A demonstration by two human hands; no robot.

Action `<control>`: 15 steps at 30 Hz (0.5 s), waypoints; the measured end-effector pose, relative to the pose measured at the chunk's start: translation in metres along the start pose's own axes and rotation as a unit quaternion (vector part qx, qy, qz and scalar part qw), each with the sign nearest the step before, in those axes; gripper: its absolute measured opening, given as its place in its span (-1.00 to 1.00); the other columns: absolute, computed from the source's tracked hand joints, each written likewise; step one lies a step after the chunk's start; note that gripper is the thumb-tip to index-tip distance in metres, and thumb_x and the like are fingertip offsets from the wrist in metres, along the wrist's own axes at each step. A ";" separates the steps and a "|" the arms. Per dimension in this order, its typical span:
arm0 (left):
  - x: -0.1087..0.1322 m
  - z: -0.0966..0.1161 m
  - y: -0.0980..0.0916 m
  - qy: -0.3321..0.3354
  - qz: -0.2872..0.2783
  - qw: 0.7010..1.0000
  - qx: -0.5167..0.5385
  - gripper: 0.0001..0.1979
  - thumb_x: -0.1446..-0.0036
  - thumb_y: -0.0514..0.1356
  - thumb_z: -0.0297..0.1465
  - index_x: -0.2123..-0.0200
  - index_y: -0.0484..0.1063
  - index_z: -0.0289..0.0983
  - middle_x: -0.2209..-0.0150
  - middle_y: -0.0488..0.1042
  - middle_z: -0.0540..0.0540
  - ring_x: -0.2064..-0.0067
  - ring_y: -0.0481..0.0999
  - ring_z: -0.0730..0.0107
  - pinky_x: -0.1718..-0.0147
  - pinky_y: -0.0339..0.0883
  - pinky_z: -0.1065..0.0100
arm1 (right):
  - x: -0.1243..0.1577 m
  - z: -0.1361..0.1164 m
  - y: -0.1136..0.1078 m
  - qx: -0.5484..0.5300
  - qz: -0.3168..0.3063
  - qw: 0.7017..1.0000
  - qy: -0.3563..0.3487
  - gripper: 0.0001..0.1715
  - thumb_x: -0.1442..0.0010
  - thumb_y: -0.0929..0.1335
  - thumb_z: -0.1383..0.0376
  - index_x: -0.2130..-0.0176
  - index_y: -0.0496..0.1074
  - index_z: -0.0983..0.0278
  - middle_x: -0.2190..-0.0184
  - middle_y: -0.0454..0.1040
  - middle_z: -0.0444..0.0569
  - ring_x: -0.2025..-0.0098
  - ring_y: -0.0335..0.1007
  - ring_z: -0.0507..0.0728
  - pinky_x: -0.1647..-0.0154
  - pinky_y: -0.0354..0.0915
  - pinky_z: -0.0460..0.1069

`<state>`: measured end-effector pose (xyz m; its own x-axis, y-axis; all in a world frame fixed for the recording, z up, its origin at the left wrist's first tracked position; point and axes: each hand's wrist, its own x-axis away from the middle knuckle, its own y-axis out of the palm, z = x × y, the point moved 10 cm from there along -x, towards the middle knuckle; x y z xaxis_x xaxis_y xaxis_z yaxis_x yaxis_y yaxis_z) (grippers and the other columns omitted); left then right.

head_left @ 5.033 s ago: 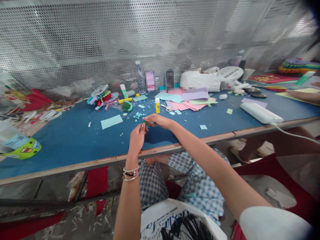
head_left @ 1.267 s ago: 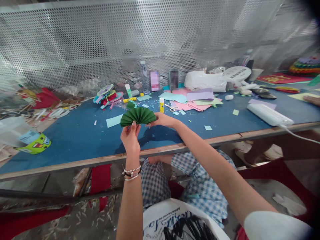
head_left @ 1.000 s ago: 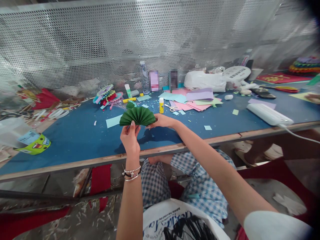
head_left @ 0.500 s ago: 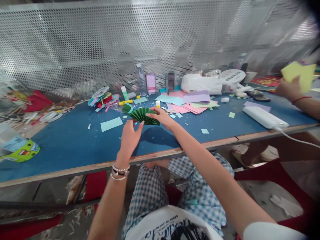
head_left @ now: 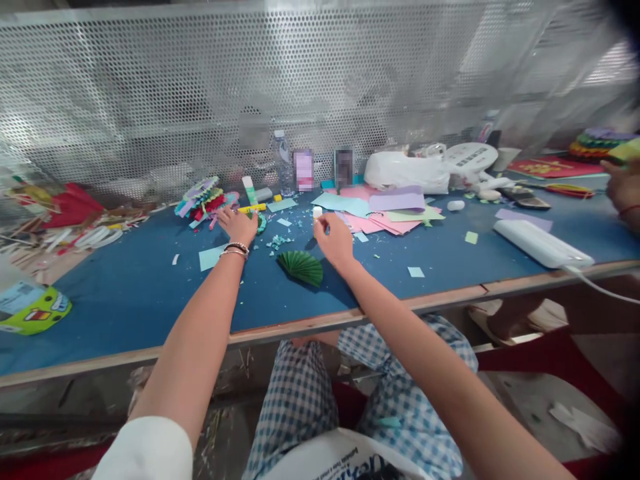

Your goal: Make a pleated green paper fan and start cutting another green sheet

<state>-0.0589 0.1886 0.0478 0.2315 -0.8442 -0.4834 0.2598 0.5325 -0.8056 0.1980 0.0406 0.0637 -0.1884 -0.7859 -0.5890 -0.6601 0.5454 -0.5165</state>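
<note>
A green pleated paper fan (head_left: pixel 301 267) lies loose on the blue table, between my forearms. My left hand (head_left: pixel 238 225) reaches forward with its fingers spread, over the table beside a bunch of colourful folded paper (head_left: pixel 200 199) and a yellow stick (head_left: pixel 253 208). A ring of turquoise paper (head_left: pixel 262 223) shows just past its thumb side. My right hand (head_left: pixel 336 241) has its fingers curled around the lower part of a small white-capped glue stick (head_left: pixel 317 213); its body is hidden by the fingers. Small turquoise paper scraps (head_left: pixel 279 244) lie between the hands.
Coloured paper sheets (head_left: pixel 395 200), a white plastic bag (head_left: pixel 407 172), two phones and a water bottle (head_left: pixel 283 163) line the back by a perforated metal screen. A white power strip (head_left: pixel 543 244) lies right, a green-labelled tub (head_left: pixel 37 310) left. Another person's hand (head_left: pixel 623 190) is at far right.
Both hands have let go of the green fan, which now lies on the table. My left hand has moved forward and left; my right hand has closed at the glue stick.
</note>
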 end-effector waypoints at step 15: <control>0.017 -0.019 0.016 -0.012 -0.058 0.998 0.000 -0.45 -0.15 0.00 -0.11 0.04 0.40 -0.45 -0.16 0.21 -0.46 -0.25 -0.03 -0.29 -0.16 -0.31 -0.23 | -0.014 0.064 0.051 0.035 -0.073 0.988 0.135 -0.56 -0.10 0.31 0.21 0.01 0.31 0.28 0.03 0.38 0.17 -0.06 0.15 0.37 -0.01 0.04 0.31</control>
<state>-0.0686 0.1814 0.0196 0.2217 -0.8989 -0.3779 0.2860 0.4304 -0.8561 0.2136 0.0982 0.0063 -0.2877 -0.9014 -0.3235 -0.6445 0.4321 -0.6308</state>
